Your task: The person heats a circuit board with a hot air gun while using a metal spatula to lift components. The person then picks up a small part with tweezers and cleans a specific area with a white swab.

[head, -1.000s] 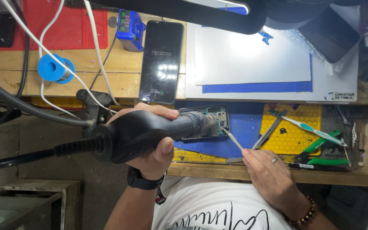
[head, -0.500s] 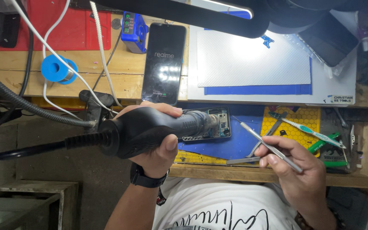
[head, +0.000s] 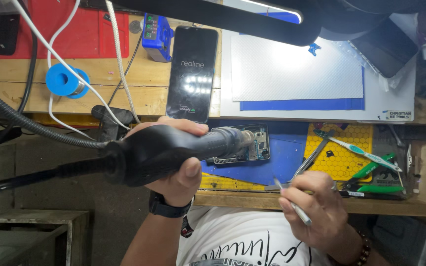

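Now, in the head view, the person's left hand [head: 176, 165] is wrapped tight around a fat black hot air tool [head: 173, 150]. The tool's metal tip points right and sits over an opened phone [head: 252, 143] with its insides showing. A thick black hose [head: 35, 129] runs off the tool's back end to the left.

The opened phone lies on a blue mat [head: 284, 152] at the near edge of the wooden bench [head: 20, 83]. The right hand [head: 316, 209] is near the person's body, just right of the phone and apart from it. Its fingers pinch thin metal tweezers [head: 292, 202], and the tweezers' tip points up and left, away from the phone.

Far from the person, a second phone [head: 193, 74] lies flat with its dark screen lit. To its right is a white pad [head: 297, 69] on a blue sheet. To its left sit a small blue box [head: 156, 32] and a blue spool [head: 64, 81]. White cables [head: 119, 59] cross the bench there, over a red mat [head: 50, 29].

On the right, a yellow mat [head: 343, 157] with a honeycomb look holds a toothbrush [head: 358, 150]. Green-handled pliers [head: 378, 180] lie just beside it. A black lamp arm [head: 232, 17] reaches across the top of the picture.

The left wrist wears a black watch [head: 166, 207], and the right wrist wears a bead bracelet [head: 363, 251].
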